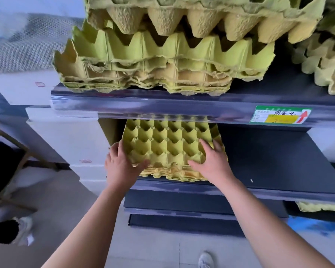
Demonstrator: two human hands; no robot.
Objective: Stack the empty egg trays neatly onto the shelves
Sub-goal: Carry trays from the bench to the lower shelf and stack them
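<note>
Head view, angled down at dark shelving. Showed a low stack of egg trays [170, 144], yellow-green pulp, lying cups-up at the left end of the middle shelf [278, 161], near rim close to the shelf's front edge, far rows hidden beneath the upper shelf [162, 103]. Caught the left hand [122, 163] at the stack's near left corner: fingers held together and bent over the left rim, thumb stretched rightward along the near rim; could not tell whether gripping or merely pressing. Caught the right hand [214, 161] flat on the top tray's near right part: fingers spread and straight across the cups, thumb reaching leftward along the near rim. Recorded a taller, ragged pile of egg trays [172, 55] on the upper shelf directly above, with a second pile [325, 60] to its right, apart from it. Noted a green price label [280, 115] with a red arrow on the upper shelf's front strip. Noted further trays [321, 206] on a lower shelf at right, white cartons [66, 136] left of the shelving, and a pale shoe [206, 260] on the tiled floor below.
</note>
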